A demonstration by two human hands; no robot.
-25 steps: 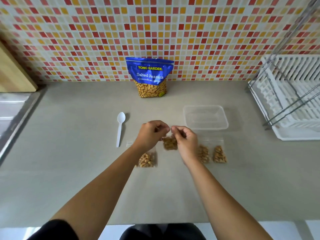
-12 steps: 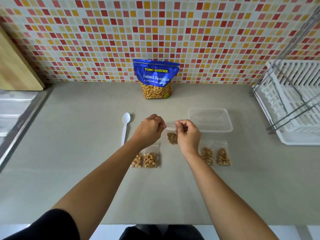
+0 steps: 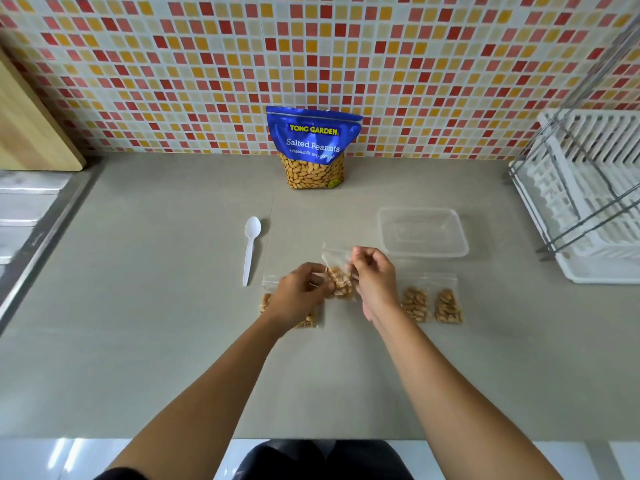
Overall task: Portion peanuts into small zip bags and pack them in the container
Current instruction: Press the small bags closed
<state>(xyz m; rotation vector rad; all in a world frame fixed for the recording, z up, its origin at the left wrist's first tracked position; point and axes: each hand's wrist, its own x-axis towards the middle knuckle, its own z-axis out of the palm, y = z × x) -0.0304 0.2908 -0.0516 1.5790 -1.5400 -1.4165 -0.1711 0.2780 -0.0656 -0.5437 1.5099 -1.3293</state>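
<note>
A small zip bag (image 3: pixel 337 280) of peanuts was held at mid-counter (image 3: pixel 138 306), just before the empty container (image 3: pixel 462 252). The left hand (image 3: pixel 299 294) was noted curled round the bag's filled lower part; the right hand (image 3: pixel 374 277) was pinching its upper edge. Half a second earlier both hands had been pinched on the top strip. Sealing was judged about done, packing not yet begun. Two filled bags (image 3: pixel 414 303) were seen toward the right edge.
</note>
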